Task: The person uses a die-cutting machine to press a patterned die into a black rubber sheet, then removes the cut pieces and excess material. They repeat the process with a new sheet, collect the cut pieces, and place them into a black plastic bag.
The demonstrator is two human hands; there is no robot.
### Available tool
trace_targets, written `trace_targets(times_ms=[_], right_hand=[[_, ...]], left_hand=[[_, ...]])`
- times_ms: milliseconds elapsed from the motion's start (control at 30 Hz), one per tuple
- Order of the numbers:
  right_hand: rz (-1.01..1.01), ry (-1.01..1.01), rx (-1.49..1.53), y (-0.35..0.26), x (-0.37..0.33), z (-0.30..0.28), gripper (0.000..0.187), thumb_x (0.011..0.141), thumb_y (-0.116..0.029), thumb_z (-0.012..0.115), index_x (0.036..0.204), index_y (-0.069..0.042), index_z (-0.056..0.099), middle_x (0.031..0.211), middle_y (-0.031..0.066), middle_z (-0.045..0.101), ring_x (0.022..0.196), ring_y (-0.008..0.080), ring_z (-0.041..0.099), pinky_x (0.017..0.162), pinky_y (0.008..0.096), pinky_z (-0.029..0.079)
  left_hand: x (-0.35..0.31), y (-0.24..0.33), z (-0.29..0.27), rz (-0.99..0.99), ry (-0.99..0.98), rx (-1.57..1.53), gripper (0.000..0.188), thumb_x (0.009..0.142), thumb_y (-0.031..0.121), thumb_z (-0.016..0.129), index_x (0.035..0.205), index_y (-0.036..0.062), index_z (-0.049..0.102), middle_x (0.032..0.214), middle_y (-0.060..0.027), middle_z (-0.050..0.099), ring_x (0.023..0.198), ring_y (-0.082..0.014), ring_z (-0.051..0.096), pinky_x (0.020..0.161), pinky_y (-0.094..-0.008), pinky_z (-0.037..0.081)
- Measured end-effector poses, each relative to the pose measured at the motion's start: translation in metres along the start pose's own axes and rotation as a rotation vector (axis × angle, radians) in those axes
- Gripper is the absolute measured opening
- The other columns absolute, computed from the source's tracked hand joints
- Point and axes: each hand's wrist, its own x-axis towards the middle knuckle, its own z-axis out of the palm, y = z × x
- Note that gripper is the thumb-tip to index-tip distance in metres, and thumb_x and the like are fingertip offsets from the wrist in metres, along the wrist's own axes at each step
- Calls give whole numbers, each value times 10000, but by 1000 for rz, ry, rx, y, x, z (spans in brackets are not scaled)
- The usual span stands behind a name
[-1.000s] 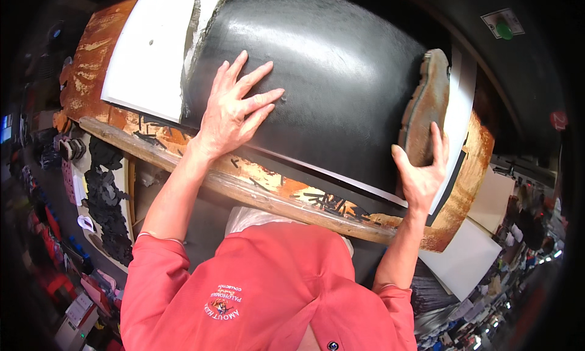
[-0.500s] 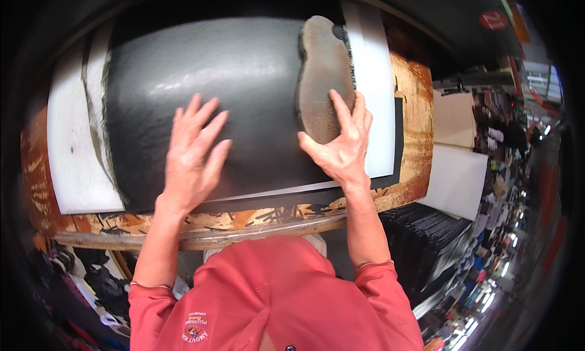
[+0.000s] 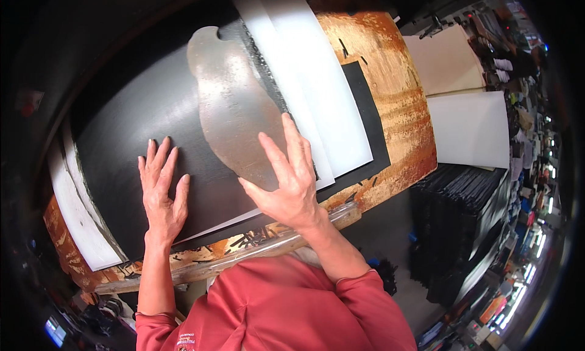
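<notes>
One left hand [image 3: 162, 200] lay spread on a shiny black sheet [image 3: 137, 122], apart from the right hand [image 3: 291, 191], spread wide across a flat, brown, wavy-edged plate [image 3: 233, 104].

Dark grey floor [image 3: 379, 229] shows beside 1 worn wooden table [image 3: 402, 116], with white lights [image 3: 540, 245] at far right.

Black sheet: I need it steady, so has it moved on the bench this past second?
No: the black sheet shows no clear shift either way; its front edge still lies just behind the wooden rail. Only the view swung.
</notes>
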Motion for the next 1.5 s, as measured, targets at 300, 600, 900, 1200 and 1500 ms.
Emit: trace_targets(times_ms=[300,600,900,1200,1500], right_hand=[[-54,73,6,3,5,1,726,641,-117,919,1293,53,647,1526,425,392,1261,546,560,1011,553,534],[217,-73,387,20,1,-34,644,825,-196,885,1361,62,639,1494,332,526,1378,388,564,1127,449,500],[38,67,-191,24,-25,-39,457,872,-61,764,1320,-1,693,1341,179,700,1351,389,576,1182,475,407],[-16,25,-163,32,-1,-35,415,837,7,719,1252,-4,724,1272,164,734,1321,400,594,1184,552,366],[-34,44,-22,33,-1,-41,514,802,-97,764,1279,68,666,1257,240,685,1261,419,577,1120,552,393]], left_hand=[[11,14,17,24,-74,105,587,927,93,714,1495,84,566,1642,-132,447,1575,-386,307,1274,-603,193],[7,3,19,93,22,68,502,965,131,711,1455,78,613,1584,-131,518,1536,-365,388,1267,-575,248],[7,-2,20,86,68,3,441,950,96,716,1386,54,665,1553,-135,555,1523,-366,413,1262,-577,264],[7,5,18,61,20,55,468,948,102,715,1409,65,647,1586,-143,517,1541,-374,379,1266,-589,241],[13,17,15,20,-3,37,536,977,104,684,1499,72,569,1607,-145,495,1566,-363,335,1281,-580,205]])
